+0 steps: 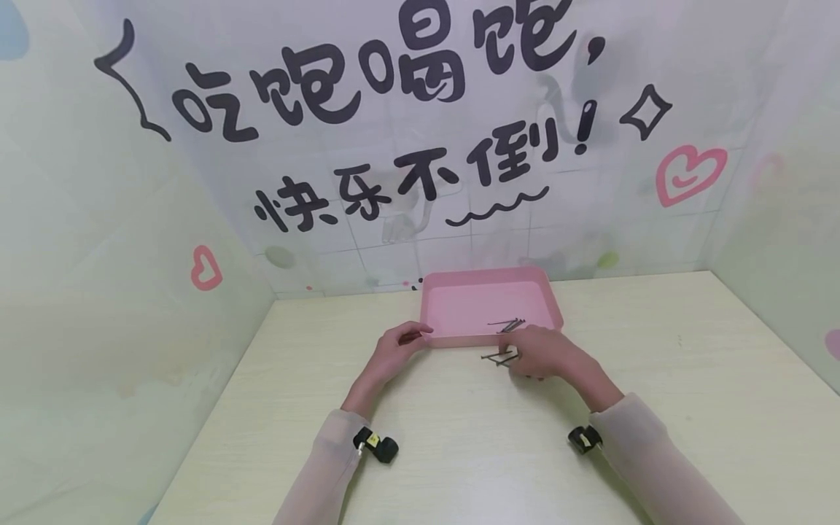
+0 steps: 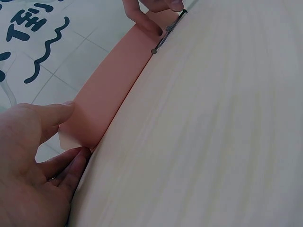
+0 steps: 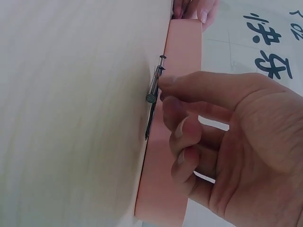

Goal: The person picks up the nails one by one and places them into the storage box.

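A pink tray (image 1: pixel 491 340) sits on the table against the back curtain. My left hand (image 1: pixel 398 345) grips its front left corner; in the left wrist view, the thumb lies on the wall and bent fingers reach the lower edge. Dark metal nails (image 3: pixel 155 90) with flat heads lie on the table along the tray's front wall. Over them, my right hand (image 1: pixel 539 350) hovers with loosely bent fingers, the tip of one digit touching or almost touching a shaft. No nail shows clearly between thumb and index finger. More nails (image 1: pixel 515 324) lie inside the tray near its front wall.
The pale wooden table (image 1: pixel 459 452) spreads toward the person and to both sides. A white curtain (image 1: pixel 367 255) with large black lettering hangs behind, and curtain panels flank both sides. Black wrist cameras (image 1: pixel 376 443) are fixed at both sleeves.
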A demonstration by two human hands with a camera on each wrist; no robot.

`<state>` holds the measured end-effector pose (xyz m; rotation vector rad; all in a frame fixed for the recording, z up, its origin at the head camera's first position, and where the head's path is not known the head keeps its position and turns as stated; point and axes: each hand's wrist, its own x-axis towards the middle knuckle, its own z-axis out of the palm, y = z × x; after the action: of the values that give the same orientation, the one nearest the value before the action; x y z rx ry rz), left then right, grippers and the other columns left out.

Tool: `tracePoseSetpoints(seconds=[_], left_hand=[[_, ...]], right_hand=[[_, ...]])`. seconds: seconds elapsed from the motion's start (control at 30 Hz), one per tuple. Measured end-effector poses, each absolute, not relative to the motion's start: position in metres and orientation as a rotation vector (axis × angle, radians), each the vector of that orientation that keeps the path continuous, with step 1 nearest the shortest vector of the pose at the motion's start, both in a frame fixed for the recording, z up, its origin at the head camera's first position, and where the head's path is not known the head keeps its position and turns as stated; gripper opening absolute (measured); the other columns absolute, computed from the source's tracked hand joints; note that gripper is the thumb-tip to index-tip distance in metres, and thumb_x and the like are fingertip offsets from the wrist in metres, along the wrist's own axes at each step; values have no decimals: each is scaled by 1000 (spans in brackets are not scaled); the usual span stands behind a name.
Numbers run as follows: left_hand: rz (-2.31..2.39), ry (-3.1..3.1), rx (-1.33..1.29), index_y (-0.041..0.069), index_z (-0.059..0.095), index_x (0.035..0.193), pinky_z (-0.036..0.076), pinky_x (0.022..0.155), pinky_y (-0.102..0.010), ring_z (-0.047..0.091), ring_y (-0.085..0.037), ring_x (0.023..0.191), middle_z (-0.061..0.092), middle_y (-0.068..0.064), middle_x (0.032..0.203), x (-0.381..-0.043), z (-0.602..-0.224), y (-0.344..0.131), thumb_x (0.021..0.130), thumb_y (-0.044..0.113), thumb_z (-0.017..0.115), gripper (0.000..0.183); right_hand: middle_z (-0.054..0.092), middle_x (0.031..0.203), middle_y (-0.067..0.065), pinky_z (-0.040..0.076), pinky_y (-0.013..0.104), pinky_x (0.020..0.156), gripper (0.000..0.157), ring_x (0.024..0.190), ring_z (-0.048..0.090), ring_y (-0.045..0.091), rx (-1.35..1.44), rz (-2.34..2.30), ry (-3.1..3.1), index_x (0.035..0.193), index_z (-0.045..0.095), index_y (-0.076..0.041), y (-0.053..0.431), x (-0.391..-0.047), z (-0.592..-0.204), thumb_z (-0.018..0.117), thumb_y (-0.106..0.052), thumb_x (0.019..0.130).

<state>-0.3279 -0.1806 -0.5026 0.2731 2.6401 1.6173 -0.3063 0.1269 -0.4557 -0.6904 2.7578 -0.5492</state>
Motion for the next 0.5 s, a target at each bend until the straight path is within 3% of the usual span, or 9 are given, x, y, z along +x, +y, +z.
tracePoseSetpoints(seconds=[0.13,0.3,0.5], left_hand=[[1619,2642,269,18,75,120,50,106,-43,65,-19,114,72,-3,122,-328,-502,-181,100,24,68,22],[1614,2646,273,18,74,121,50,106,-43,65,-19,114,72,-4,123,-329,-502,-181,100,24,68,22],[1612,2639,274,19,74,121,50,105,-43,65,-18,113,72,-3,122,-327,-502,-181,100,23,68,22]], right_hand=[[69,88,0,45,28,48,23,51,57,13,-702,-520,2809,110,74,-17,127,-307,-456,72,-13,87],[68,83,-3,44,28,52,10,59,56,13,-724,-485,2851,94,76,-21,126,-307,-455,74,-14,89],[67,81,-4,42,29,60,14,69,54,15,-755,-440,2888,87,74,-22,124,-306,-456,75,-9,85]])
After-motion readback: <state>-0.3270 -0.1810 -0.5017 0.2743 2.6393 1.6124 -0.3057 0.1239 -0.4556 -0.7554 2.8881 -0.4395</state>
